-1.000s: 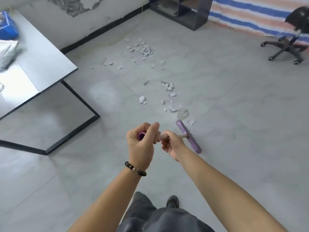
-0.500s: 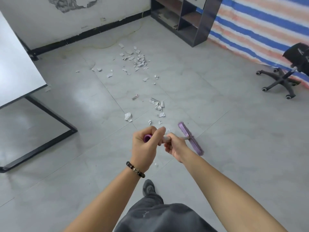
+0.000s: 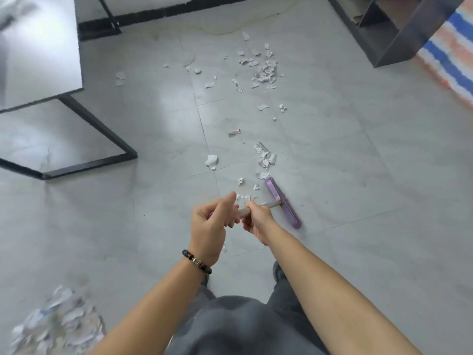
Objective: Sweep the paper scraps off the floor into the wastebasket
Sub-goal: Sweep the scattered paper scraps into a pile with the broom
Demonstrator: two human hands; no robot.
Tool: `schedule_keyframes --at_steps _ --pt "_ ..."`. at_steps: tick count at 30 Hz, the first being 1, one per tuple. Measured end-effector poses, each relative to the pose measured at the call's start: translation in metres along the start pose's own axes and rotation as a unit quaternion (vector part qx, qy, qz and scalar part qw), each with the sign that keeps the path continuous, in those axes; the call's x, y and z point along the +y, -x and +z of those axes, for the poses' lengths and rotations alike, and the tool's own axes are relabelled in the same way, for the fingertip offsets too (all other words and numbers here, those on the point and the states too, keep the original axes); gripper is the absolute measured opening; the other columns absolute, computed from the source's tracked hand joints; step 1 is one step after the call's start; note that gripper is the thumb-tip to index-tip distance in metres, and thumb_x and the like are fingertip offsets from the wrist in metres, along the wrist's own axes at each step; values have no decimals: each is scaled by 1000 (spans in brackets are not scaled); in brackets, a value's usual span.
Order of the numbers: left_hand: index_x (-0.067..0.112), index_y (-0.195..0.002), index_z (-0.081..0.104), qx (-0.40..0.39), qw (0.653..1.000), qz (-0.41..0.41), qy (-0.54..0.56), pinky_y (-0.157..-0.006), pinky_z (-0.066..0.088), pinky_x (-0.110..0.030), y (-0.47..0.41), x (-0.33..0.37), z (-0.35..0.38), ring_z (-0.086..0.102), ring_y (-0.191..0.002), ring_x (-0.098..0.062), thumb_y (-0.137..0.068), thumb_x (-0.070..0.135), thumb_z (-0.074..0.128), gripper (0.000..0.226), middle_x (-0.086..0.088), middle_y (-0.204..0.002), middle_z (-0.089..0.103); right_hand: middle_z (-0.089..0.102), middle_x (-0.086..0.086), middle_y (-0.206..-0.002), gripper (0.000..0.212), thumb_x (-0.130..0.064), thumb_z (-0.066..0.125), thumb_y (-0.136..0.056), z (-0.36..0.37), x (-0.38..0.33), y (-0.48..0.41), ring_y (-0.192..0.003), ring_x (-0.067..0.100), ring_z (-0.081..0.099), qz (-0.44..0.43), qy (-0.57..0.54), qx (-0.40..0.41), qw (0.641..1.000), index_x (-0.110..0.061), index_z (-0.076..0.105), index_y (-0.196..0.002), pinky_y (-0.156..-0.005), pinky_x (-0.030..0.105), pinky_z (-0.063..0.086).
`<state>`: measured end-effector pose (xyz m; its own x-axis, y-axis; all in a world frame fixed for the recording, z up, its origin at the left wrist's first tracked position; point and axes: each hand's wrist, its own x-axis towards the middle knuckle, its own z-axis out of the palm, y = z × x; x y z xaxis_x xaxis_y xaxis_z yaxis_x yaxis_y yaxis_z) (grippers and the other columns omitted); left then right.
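Both hands hold a broom by its pale handle [image 3: 272, 204]. My left hand [image 3: 213, 221] grips the purple top end, and my right hand [image 3: 257, 217] grips the shaft just below it. The purple broom head [image 3: 282, 202] rests on the grey tiled floor, right of several white paper scraps [image 3: 265, 160]. More scraps trail away to a denser cluster [image 3: 265, 70] farther off. A swept pile of scraps [image 3: 58, 321] lies at the lower left. No wastebasket is in view.
A grey table with a black metal frame [image 3: 97, 124] stands at the left. A dark shelf unit [image 3: 399, 29] stands at the upper right, with a striped cloth [image 3: 453, 65] beside it. My legs and shoes are below my arms.
My view has tilted down and turned left: the office chair has left the frame and the scrap pile at lower left has appeared. The broom head stays close to the nearest scraps.
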<state>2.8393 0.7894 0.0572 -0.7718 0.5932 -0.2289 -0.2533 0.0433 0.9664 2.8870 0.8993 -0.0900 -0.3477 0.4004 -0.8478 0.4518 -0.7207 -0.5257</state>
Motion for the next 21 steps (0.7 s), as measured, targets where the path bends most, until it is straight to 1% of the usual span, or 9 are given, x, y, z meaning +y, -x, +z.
schedule_keyframes --at_steps 3,4,7,9,11,13,15,18,21 --pt "18 -38 36 95 995 2 15 -62 37 -39 4 -5 32 32 -49 -38 -81 32 61 51 -3 -41 32 50 12 -73 14 -13 40 -88 -16 -8 -10 -44 11 43 29 53 -55 997 -13 46 -76 -47 22 40" --pt "18 -37 36 120 993 7 14 -60 36 -38 6 -5 38 31 -47 -37 -80 31 60 52 -3 -40 31 51 11 -71 15 -14 40 -88 -18 -8 -10 -44 12 44 33 69 -63 995 -14 46 -75 -49 23 42" --pt "19 -34 35 190 981 9 19 -58 39 -33 23 -3 42 34 -44 -23 -78 30 59 51 -3 -38 31 49 3 -57 15 -19 41 -87 -17 3 -2 -45 14 45 45 114 -84 989 -14 48 -74 -55 28 43" --pt "18 -34 34 230 973 13 19 -58 40 -33 39 0 40 34 -43 -22 -77 29 60 51 -4 -38 30 48 3 -57 15 -19 41 -88 -11 13 9 -45 14 45 61 141 -113 982 -13 48 -76 -50 26 42" --pt "19 -34 34 273 961 19 25 -57 39 -31 54 6 36 34 -41 -21 -79 23 60 53 -3 -37 29 45 2 -55 15 -18 40 -89 0 20 22 -45 14 44 78 169 -153 971 -14 46 -77 -46 24 40" --pt "20 -33 31 329 942 16 61 -55 39 -28 67 15 31 32 -41 -21 -81 16 56 54 0 -37 27 43 1 -54 15 -18 39 -91 13 27 38 -45 13 43 92 188 -194 958 -15 45 -77 -45 23 39" --pt "20 -35 30 380 917 20 117 -54 38 -27 83 22 25 29 -44 -22 -79 15 55 51 0 -39 25 41 1 -56 14 -16 40 -90 25 37 56 -44 12 43 101 197 -219 950 -16 45 -77 -45 22 38" --pt "21 -35 32 420 891 41 166 -53 37 -27 108 25 17 27 -43 -21 -78 14 53 48 1 -40 24 41 0 -56 13 -15 43 -88 33 54 80 -43 12 42 103 200 -224 948 -16 43 -75 -47 23 38" --pt "20 -36 32 410 892 55 184 -55 37 -29 128 23 15 26 -42 -21 -77 14 51 46 -2 -41 20 44 1 -54 16 -18 46 -89 27 66 91 -46 13 43 88 197 -212 953 -14 45 -74 -49 24 40"
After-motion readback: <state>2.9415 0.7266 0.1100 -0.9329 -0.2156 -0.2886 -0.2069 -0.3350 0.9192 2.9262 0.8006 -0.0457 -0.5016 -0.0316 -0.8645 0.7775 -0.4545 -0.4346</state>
